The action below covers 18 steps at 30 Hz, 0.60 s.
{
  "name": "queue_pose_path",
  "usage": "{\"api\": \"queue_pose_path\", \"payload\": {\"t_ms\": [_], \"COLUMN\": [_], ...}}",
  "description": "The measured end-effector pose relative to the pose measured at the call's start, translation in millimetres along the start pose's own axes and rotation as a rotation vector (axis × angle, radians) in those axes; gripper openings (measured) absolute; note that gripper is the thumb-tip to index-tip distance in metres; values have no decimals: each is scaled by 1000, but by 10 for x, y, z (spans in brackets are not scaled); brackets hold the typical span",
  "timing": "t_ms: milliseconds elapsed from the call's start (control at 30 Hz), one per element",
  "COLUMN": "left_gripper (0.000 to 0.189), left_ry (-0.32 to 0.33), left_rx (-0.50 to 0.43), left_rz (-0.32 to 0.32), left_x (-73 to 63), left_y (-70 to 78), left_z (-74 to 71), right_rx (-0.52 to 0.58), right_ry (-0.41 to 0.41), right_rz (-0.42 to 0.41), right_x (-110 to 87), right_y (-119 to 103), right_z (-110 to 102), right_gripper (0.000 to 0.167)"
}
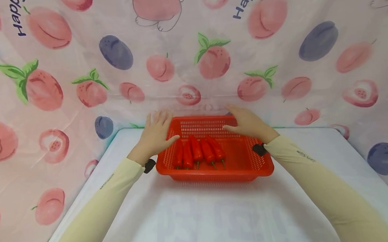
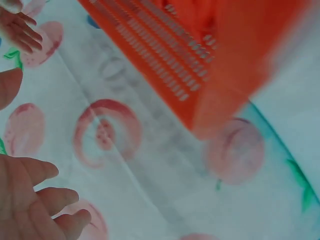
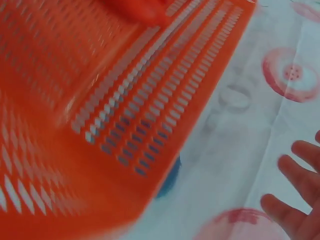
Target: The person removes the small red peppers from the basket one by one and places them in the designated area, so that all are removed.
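A red plastic basket (image 1: 241,151) with slotted sides stands on the white table. Several red peppers (image 1: 196,149) with green stems lie side by side in its left half. My left hand (image 1: 156,135) hovers by the basket's back left corner, fingers spread and thumb pointing inward. Above the back right side is my right hand (image 1: 247,123), its fingers extended. Neither hand holds anything. In the left wrist view, the left hand (image 2: 32,202) appears apart from the basket (image 2: 160,60). The right wrist view likewise shows a gap between the right hand (image 3: 297,187) and the basket (image 3: 145,110).
A pale pink cloth (image 1: 184,38) printed with peaches and plums rises behind the table and along its sides. The white tabletop (image 1: 198,214) extends in front of the basket. Both forearms wear cream sleeves, with a dark band (image 1: 149,166) at the left wrist.
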<state>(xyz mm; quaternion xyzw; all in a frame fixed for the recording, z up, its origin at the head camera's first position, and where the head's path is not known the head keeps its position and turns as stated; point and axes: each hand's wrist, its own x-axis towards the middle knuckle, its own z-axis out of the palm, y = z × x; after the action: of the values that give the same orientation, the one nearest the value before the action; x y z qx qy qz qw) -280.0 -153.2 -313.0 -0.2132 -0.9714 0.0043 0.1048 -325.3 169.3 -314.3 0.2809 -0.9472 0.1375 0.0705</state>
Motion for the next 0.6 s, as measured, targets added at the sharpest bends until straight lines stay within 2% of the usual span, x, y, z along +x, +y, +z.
{"api": "queue_pose_path", "payload": {"t_ms": [167, 333, 433, 600], "left_gripper": [83, 82, 80, 77], "left_ry": [-8, -9, -17, -41], "left_rx": [23, 14, -12, -37], "left_rz": [-14, -6, 2, 12], "left_x": [-87, -125, -151, -220], "left_y": [-97, -153, -158, -139], "left_z": [113, 227, 295, 412], "right_rx": [254, 413, 570, 931], "right_ry": [-32, -88, -167, -323], "right_rz": [73, 122, 185, 277], "right_x": [74, 133, 156, 180], "right_y": [74, 125, 154, 229], "right_z": [44, 66, 105, 233], "right_gripper": [75, 63, 60, 58]}}
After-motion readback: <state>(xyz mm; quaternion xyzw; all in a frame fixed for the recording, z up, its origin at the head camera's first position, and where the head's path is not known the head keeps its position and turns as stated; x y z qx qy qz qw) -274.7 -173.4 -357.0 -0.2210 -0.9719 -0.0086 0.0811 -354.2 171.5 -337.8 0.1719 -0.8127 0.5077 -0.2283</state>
